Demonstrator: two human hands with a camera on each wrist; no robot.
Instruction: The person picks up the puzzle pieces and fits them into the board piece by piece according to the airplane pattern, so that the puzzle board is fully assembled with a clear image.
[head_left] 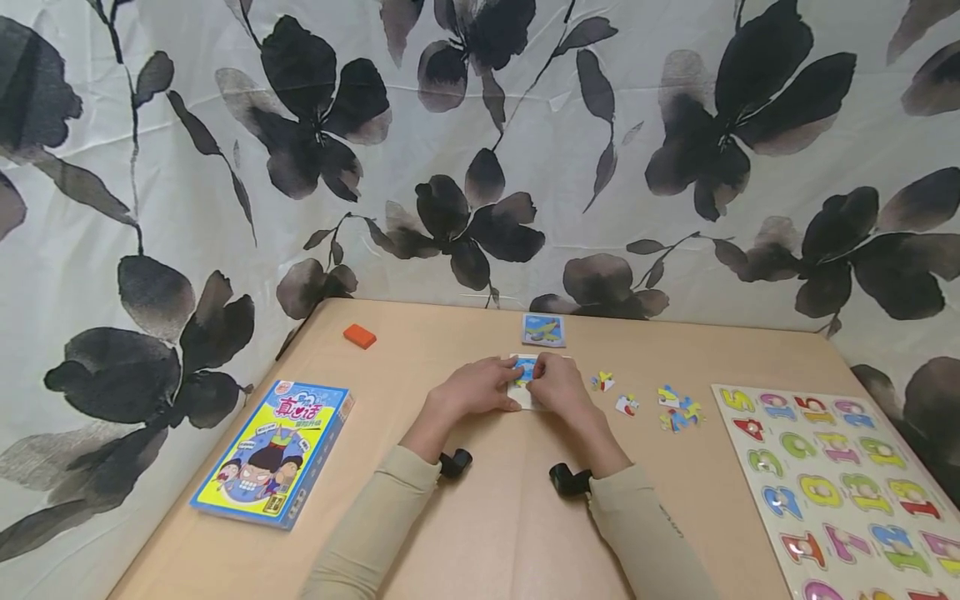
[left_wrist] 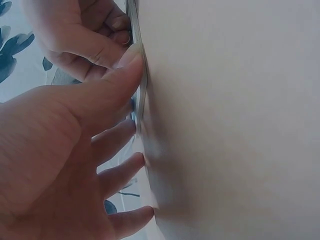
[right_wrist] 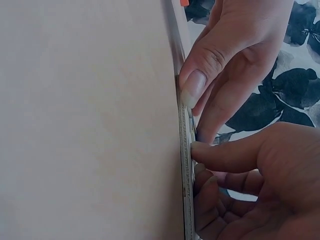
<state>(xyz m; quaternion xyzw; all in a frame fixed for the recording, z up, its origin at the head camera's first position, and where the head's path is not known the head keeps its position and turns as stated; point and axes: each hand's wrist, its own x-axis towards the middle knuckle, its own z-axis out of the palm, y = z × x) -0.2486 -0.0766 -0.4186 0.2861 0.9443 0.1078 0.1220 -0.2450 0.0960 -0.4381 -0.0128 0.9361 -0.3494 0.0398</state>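
Observation:
A small jigsaw board point(head_left: 522, 397) with a pale frame and a blue picture lies on the table, partly hidden under both hands. My left hand point(head_left: 480, 386) holds its left end, thumb at the near edge and index finger over the picture. In the left wrist view, the other fingertips point(left_wrist: 131, 162) reach past the board. My right hand point(head_left: 558, 386) is over the board's right part, its thumb point(right_wrist: 220, 155) touching it and the other fingers curled. I cannot tell whether a piece is between them. Loose jigsaw pieces point(head_left: 679, 409) lie to the right.
A picture card point(head_left: 543, 330) with a yellow plane lies behind the board. An orange block point(head_left: 360, 336) is at the back left, and a blue-yellow box point(head_left: 273, 450) at the left. A sheet of colourful numbers point(head_left: 832, 479) covers the right side. Floral cloth point(head_left: 450, 150) hangs behind.

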